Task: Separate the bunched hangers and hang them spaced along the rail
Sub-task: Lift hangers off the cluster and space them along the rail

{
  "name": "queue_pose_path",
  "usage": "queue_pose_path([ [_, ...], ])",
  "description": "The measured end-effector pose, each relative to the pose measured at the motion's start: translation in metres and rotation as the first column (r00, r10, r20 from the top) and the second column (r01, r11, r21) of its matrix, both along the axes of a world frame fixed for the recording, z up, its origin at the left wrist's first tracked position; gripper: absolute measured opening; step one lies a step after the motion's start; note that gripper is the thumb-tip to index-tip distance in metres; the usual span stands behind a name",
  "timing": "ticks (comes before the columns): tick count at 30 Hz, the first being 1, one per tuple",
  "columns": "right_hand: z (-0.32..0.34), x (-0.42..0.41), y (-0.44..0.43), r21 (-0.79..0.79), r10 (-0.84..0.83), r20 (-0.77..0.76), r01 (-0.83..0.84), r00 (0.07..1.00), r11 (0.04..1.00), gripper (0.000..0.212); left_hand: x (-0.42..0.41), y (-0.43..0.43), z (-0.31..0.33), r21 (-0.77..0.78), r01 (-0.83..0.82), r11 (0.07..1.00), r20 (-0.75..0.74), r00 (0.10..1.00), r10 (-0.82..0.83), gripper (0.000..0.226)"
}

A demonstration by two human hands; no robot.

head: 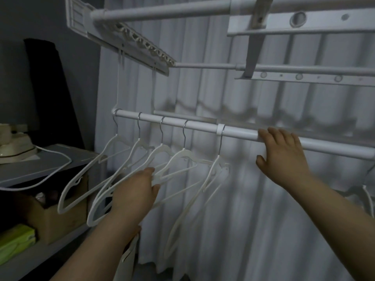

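5 white hangers (183,151) hang on the rail (239,133) across the middle left of the frame, hooks spaced apart, the 5th a little farther right; the left hand (134,191), fingers straight, touches their lower bars at lower centre; the right hand (284,157) lies open over the rail at centre right; spacing looks nearly done; next, I judge, only a small nudge to even the gaps.

Bare forearms; left hand (134,191), right hand (284,157)
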State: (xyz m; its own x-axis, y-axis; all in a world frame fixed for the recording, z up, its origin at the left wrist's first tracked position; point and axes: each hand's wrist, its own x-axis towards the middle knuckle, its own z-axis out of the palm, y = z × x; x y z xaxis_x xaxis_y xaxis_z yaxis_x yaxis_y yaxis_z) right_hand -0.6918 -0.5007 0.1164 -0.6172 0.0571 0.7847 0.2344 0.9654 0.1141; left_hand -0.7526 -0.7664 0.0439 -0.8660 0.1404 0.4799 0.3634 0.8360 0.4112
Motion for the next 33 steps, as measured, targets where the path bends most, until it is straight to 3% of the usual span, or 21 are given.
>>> queue_pose_path([
  [4,-0.005,-0.004,0.006,0.038,0.018,-0.052,-0.017,0.998,0.999,0.06,-0.009,0.002,-0.01,-0.045,0.032,0.998,0.048,0.998,-0.03,0.02],
  [33,-0.006,-0.009,0.012,0.086,0.038,-0.1,-0.029,0.994,0.996,0.06,-0.005,0.016,-0.017,0.074,0.085,0.994,-0.014,0.996,-0.084,0.02],
])
